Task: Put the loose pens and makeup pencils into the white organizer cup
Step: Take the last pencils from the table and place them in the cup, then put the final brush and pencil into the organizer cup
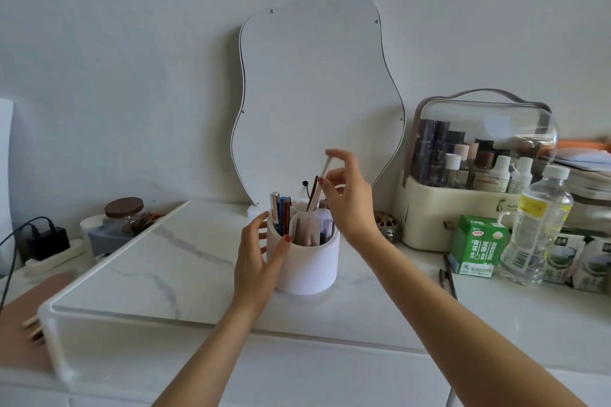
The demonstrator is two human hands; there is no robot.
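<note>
1. Both hands work at the white organizer cup (305, 261), which stands on the marble table (172, 261) in front of the wavy mirror (314, 92).
2. Left hand (261, 261) wraps loosely around the cup's 9 o'clock side, thumb hooked over the rim, fingers partly open against the wall; it steadies the cup and holds nothing else.
3. Right hand (347, 195) hovers just above the cup's rim toward 1 o'clock, thumb and fingertips pinched on a slim pale makeup pencil (322, 180), the other fingers fanned open.
4. That pencil's long axis runs nearly upright, leaning toward 1 o'clock at its top; its lower end sits at or just inside the back compartment beside a dark brown pencil (I cannot tell whether it has bottomed out).
5. Other pens (282, 215) stand upright in the left compartment, so the cup is already partly filled.
6. Two loose dark pens (447, 277) lie on the table at about 3 o'clock from the cup, near the green carton (477, 244), their long axes pointing roughly 12 to 6.
7. Judging by position, the right hand is clearly nearer to them; the coming reach likely goes rightward and down, with the grip turned to meet pens lying flat.
</note>
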